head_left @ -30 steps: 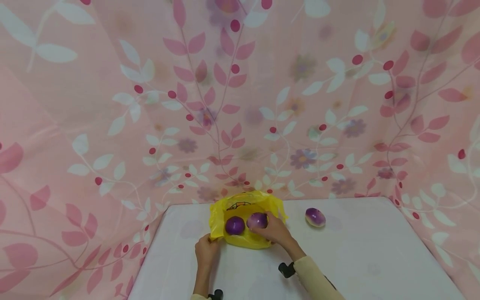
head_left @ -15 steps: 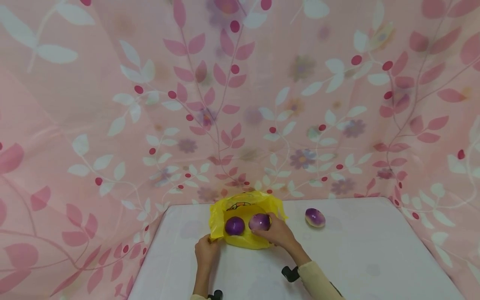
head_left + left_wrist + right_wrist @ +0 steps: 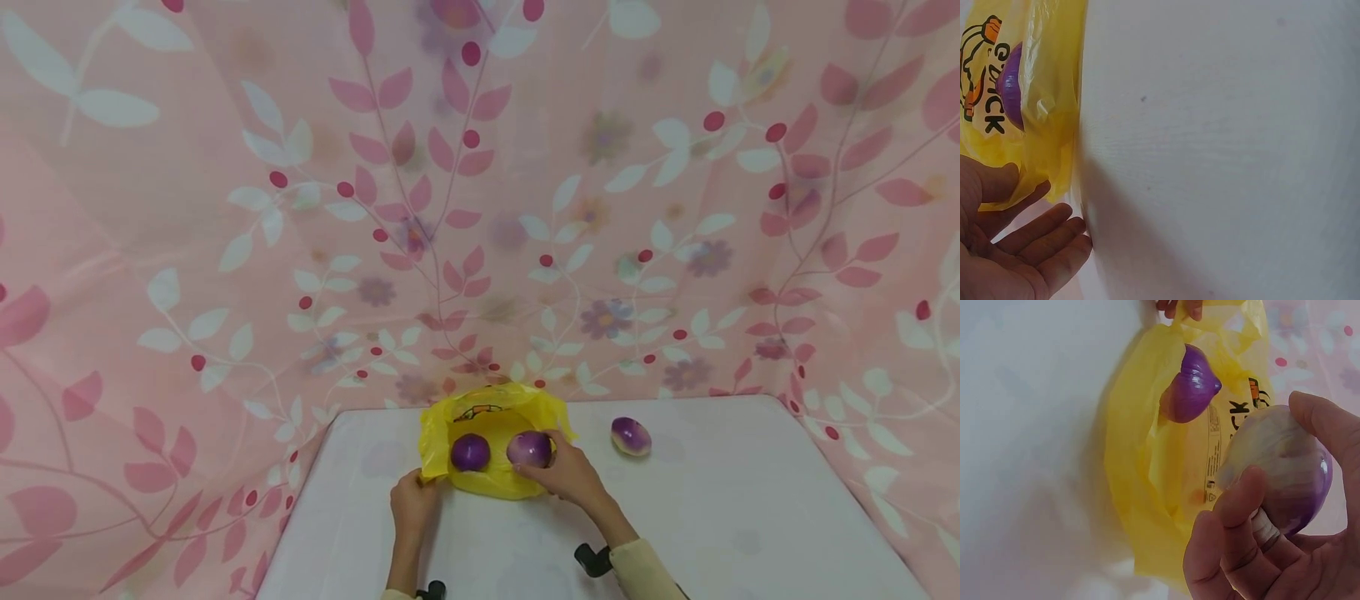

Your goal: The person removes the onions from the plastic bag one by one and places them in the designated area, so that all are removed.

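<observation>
A yellow plastic bag (image 3: 498, 483) lies on the table with its mouth open. My left hand (image 3: 411, 504) pinches its left edge between thumb and index finger, while the other fingers stretch out loosely in the left wrist view. Inside the bag sits a glossy purple onion (image 3: 1194, 387) with a pointed tip. My right hand (image 3: 573, 477) grips a second onion (image 3: 1282, 469), purple with a pale, streaked side, at the right part of the bag's mouth. Thumb and fingers curl round it. A third purple and cream onion (image 3: 631, 437) lies right of the bag.
The white-covered table (image 3: 720, 500) reaches back to a pink floral cloth (image 3: 525, 208) hanging close behind the bag. Black wrist mounts (image 3: 592, 560) sit on both forearms. Black lettering (image 3: 994, 100) and a cartoon show on the bag.
My right hand has shifted a little to the right with its onion, widening the gap to the onion in the bag. The left hand keeps its place on the bag's edge.
</observation>
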`<state>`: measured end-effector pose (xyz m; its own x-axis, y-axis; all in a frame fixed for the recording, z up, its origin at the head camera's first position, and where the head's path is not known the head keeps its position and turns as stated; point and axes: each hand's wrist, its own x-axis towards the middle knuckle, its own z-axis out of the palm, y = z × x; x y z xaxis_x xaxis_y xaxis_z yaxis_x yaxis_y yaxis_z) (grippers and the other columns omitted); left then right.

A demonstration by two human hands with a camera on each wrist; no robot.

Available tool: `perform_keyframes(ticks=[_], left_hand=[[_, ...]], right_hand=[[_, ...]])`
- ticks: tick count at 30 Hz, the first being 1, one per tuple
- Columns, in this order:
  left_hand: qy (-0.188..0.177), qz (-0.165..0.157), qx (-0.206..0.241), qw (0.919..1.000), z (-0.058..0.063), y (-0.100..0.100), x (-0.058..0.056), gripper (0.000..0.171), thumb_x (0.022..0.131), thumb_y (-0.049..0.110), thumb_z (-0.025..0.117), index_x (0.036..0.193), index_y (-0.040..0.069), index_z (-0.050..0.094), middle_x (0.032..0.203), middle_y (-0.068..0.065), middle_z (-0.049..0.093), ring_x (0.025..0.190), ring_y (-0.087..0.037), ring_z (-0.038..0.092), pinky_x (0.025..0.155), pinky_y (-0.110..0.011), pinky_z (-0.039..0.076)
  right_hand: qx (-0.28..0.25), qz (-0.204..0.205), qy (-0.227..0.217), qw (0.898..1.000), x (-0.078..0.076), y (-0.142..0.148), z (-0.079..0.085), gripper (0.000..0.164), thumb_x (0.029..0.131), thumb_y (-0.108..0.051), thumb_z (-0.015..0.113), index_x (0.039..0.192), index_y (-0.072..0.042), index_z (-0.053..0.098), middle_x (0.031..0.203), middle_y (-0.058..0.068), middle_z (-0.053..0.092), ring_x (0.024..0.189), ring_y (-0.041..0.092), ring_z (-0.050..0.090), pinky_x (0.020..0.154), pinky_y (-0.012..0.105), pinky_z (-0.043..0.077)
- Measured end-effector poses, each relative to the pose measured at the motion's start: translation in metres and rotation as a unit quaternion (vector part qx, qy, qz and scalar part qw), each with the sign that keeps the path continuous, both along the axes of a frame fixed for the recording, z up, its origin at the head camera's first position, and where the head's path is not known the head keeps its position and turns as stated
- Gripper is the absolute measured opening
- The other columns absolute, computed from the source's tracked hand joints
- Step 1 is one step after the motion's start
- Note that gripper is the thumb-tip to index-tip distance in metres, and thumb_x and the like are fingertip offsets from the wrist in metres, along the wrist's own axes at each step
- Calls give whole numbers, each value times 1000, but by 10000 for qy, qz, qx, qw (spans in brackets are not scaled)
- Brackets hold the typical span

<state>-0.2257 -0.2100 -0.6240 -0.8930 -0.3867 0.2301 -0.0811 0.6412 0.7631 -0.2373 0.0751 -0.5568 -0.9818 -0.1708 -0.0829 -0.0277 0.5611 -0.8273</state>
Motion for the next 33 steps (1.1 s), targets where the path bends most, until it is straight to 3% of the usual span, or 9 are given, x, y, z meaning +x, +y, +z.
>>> perform_keyframes(ticks=[19, 33], left_hand=[[-262, 69, 194, 9994, 1, 3, 1, 10, 79, -1, 68, 70, 3, 67, 64, -3, 57, 60, -18, 44, 59, -34, 40], [-140, 34, 169, 9998, 1, 2, 1, 15, 78, -3, 67, 66, 4, 63, 62, -2, 54, 60, -18, 42, 60, -35, 38]], right_hand=[[-132, -298, -106, 9994, 9, 20, 9, 96, 74, -60, 76, 145, -7, 38, 74, 2, 60, 55, 18, 56, 50, 33, 48], [-413, -508, 101, 9978, 7, 43, 15, 94, 74, -56, 79, 144, -6, 39, 73, 4, 61, 54, 20, 56, 49, 33, 49]])
